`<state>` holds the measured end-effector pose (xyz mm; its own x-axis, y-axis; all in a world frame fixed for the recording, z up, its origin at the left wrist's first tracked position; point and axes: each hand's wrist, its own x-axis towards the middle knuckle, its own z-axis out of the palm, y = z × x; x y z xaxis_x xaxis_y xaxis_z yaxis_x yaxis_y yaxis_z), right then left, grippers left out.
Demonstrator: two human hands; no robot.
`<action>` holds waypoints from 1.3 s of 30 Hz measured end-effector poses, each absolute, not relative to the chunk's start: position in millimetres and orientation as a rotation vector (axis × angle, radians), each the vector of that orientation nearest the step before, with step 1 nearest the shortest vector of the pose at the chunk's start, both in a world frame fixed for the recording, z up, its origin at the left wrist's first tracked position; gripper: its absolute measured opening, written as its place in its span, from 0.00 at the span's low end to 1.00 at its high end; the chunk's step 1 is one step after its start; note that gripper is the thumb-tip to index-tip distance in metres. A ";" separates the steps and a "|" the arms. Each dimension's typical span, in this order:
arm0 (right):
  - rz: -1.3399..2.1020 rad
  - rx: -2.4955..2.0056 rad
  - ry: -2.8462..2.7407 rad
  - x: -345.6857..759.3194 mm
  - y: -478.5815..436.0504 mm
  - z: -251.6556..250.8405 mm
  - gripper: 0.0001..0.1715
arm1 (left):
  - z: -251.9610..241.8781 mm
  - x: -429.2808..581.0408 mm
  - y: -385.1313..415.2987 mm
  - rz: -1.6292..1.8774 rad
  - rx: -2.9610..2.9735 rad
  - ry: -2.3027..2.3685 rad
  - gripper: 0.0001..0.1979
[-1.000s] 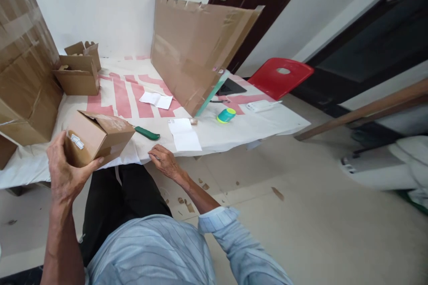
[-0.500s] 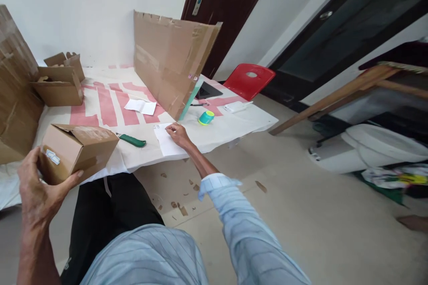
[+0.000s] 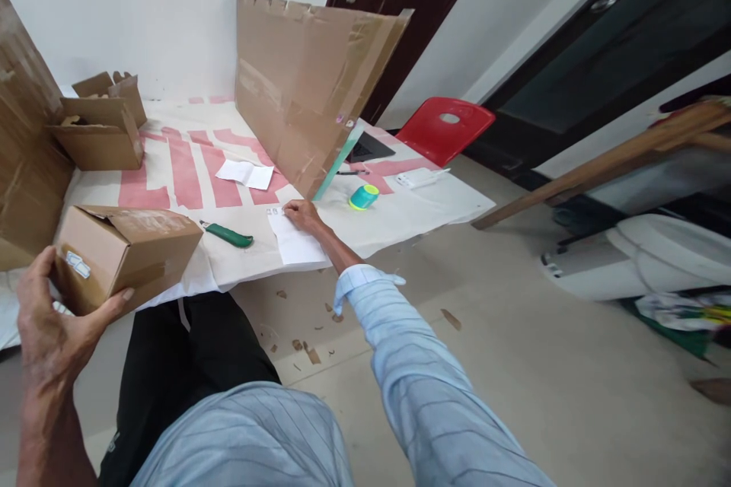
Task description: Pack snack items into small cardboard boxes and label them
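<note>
My left hand (image 3: 60, 323) grips a closed cardboard box (image 3: 154, 247) by its near end, thumb below and fingers along the side. The box is tilted at the table's front edge. A small white-and-blue sticker (image 3: 78, 265) is on its end face. My right hand (image 3: 304, 214) rests at the top of a white paper sheet (image 3: 297, 245), fingers curled and pressed together. Small printed marks (image 3: 275, 211) show beside the fingertips. Whatever the fingertips pinch, if anything, is hidden. Between the hands lies a green-handled utility knife (image 3: 228, 235).
A tall cardboard panel (image 3: 311, 84) stands on the table beyond my right hand. Near it are a teal tape roll (image 3: 364, 197), a laptop (image 3: 371, 147) and a red chair (image 3: 445, 129). Open boxes (image 3: 103, 141) stand back left; a folded paper (image 3: 245, 174) lies mid-table.
The view has shifted slightly. My right hand stays at the top of the sheet, its fingers slightly shifted. My left hand still holds the box.
</note>
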<state>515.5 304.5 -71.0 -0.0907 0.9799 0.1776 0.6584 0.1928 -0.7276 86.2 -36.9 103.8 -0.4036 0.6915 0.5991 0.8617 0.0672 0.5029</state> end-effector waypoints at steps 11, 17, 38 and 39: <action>0.570 -1.574 -1.947 512.0 305.8 -62.8 0.13 | 103.9 86.7 -38.1 -1.258 -1.582 -2.133 0.66; 0.519 -1.659 -1.959 507.8 305.1 -59.6 0.12 | 106.3 89.7 -37.4 -1.261 -1.595 -2.139 0.66; 0.395 -1.688 -1.953 501.2 293.7 -58.6 0.10 | 102.5 88.9 -40.2 -1.273 -1.609 -2.144 0.61; 0.400 -1.690 -1.957 501.5 294.9 -58.9 0.11 | 102.8 89.1 -40.2 -1.271 -1.608 -2.149 0.61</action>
<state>501.5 294.9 -58.9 -0.0876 0.9777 0.1907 0.8243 0.1786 -0.5372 89.1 -40.2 102.8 -0.4034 0.7048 0.5835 0.8509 0.0545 0.5225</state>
